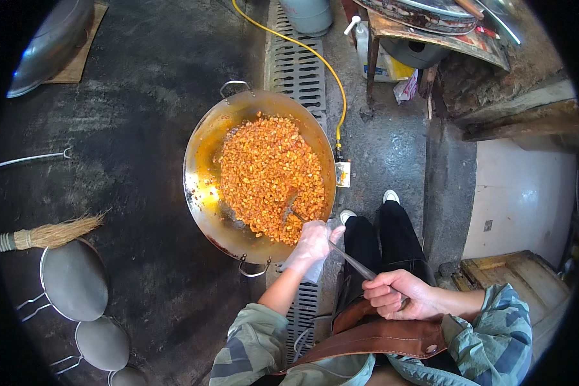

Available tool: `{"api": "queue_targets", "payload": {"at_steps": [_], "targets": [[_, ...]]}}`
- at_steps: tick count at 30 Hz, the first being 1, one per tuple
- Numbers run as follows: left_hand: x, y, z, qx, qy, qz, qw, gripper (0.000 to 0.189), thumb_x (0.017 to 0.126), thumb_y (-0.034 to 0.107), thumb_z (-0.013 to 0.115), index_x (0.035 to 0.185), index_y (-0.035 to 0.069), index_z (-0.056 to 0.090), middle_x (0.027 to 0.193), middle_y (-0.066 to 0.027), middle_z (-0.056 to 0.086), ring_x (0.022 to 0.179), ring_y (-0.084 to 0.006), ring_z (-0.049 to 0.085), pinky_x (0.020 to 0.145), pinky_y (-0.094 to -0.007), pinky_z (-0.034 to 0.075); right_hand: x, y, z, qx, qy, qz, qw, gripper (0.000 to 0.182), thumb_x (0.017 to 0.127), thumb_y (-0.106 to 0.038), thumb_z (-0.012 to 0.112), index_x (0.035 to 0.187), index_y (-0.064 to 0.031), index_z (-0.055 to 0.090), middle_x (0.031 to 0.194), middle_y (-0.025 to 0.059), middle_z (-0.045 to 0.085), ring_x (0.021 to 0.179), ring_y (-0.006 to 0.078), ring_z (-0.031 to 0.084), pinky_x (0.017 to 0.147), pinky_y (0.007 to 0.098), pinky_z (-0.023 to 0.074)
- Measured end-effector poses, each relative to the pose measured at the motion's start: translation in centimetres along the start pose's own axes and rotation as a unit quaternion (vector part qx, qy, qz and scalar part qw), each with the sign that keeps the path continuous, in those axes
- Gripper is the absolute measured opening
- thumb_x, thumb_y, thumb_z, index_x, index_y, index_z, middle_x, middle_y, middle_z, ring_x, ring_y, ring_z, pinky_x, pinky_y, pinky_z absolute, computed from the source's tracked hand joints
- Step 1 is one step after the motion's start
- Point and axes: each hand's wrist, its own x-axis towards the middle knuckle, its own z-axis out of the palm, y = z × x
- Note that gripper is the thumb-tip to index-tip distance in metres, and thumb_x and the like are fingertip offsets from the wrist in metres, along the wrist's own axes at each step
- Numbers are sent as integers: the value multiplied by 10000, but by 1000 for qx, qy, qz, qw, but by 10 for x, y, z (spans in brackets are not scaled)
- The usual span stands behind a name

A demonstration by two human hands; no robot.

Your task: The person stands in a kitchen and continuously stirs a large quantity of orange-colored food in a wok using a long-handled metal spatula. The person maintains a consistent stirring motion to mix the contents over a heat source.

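Observation:
A wide metal wok with loop handles holds a heap of small orange-red diced food, some reddish oil showing along its left side. The head of a long metal ladle or spatula is partly buried in the food near the wok's lower right; its exact shape is hidden. My left hand, in a clear plastic glove, is closed around the shaft just over the wok's rim. Bare, my right hand grips the upper end of the handle, in front of my body.
A yellow hose runs to a fitting beside the wok, near a gas cylinder. A floor drain grate passes beneath. Left lie a straw brush and several round pans. A worn table stands upper right.

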Motion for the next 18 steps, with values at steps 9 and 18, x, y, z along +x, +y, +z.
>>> {"api": "queue_targets", "payload": {"at_steps": [9, 18], "targets": [[64, -209, -1, 190, 7, -166, 968, 607, 956, 487, 402, 710, 7, 683, 725, -176, 655, 816, -346, 616, 840, -417, 456, 188, -111, -40, -105, -79, -47, 990, 299, 930, -121, 552, 670, -141, 406, 515, -71, 374, 351, 50, 314, 298, 211, 230], [43, -105, 33, 214, -83, -83, 970, 584, 976, 411, 353, 672, 44, 691, 743, -144, 679, 832, -316, 629, 823, -417, 448, 120, -67, -97, -62, -17, -42, 997, 270, 923, -151, 565, 691, -134, 427, 533, -71, 398, 369, 42, 365, 313, 198, 274]]}}
